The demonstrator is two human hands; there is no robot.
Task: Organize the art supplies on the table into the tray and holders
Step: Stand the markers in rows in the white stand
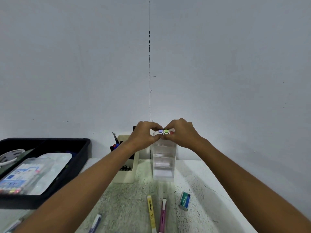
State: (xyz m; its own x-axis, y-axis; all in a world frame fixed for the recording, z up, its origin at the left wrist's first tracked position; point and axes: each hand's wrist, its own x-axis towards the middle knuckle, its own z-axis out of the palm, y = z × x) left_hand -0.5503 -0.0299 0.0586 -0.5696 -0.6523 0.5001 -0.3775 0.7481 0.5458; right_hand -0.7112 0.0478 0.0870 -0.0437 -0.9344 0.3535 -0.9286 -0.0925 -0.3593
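My left hand (145,133) & right hand (180,132) are pinching square-capped markers (163,131) (purple, green, red caps) atop the clear acrylic tiered holder (163,163). Green staple box (185,200), reading "No.10", is lying on the speckled table (127,199) w/ yellow pen (151,211) nearby.

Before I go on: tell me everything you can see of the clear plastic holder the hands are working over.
The clear holder is a tall, narrow see-through plastic box standing upright on the speckled table near the wall, just right of the cream pen holder. Horizontal shelves divide it into stacked compartments, the lower ones apparently empty. At its top, markers with lilac, green and red caps stick up. The left hand and right hand meet there, each with a fingertip grip on the caps.
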